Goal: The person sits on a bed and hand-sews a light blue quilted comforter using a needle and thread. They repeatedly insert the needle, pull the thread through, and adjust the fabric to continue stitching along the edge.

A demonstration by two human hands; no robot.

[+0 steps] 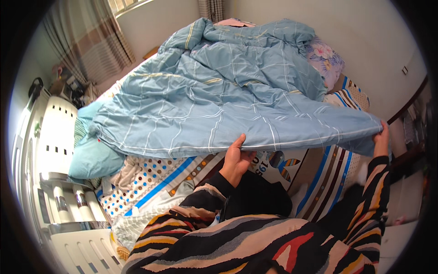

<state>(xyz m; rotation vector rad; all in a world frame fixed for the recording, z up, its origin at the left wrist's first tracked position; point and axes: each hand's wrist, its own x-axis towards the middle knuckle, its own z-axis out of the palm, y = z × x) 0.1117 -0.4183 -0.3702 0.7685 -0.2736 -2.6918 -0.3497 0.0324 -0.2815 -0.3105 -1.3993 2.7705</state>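
Observation:
A light blue quilt (219, 92) with white and yellow lines spreads over the bed, its far part bunched in folds. My left hand (237, 161) grips the quilt's near edge around its middle, thumb on top and fingers beneath. At the right, my right hand (381, 138) holds the corner of that edge, its fingers partly hidden by the cloth. Between the two hands the edge is stretched and lifted above a patterned bed sheet (164, 181) with dots and blue and brown stripes.
Teal pillows (97, 157) lie at the left beside a white headboard (56, 137). A floral pillow or cloth (325, 61) shows at the far right of the quilt. A striped curtain (89, 41) hangs at the back left. Crumpled light cloths lie on the near left sheet.

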